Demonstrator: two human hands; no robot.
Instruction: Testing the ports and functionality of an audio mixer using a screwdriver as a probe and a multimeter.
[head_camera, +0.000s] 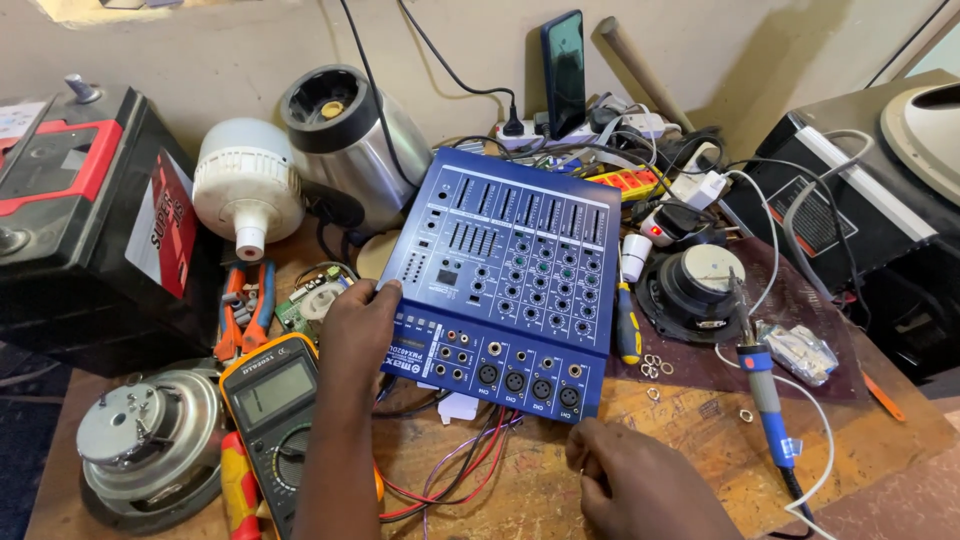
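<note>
Looking down on the wooden workbench (690, 420), we log the largest item first: a black battery with a red top (70, 210) at the upper left of the frame, and a black cabinet (850, 190) at the upper right. At centre frame sits the blue audio mixer (510, 270), tilted with its jack panel facing the lower edge of the frame, knobs and sliders up. Above and left of it we note a steel kettle body (350, 130) and a white round housing (245, 185); at lower left, a round motor (150, 440). Right of the mixer lies a small black speaker (695, 290). A yellow-edged multimeter (275, 410) lies at lower left, just beside the left forearm. The left hand (358, 325) grips the mixer's left edge, fingers curled over the top face, pressed together. The right hand (625, 470) rests on the bench just below the mixer's lower right corner, fingers curled under; we cannot tell whether they pinch anything. A blue-handled soldering iron (765, 395) lies at right of frame, a yellow-and-blue screwdriver (627, 325) just beside the mixer's right edge, and red and purple wires (470, 460) trail from under the mixer.
</note>
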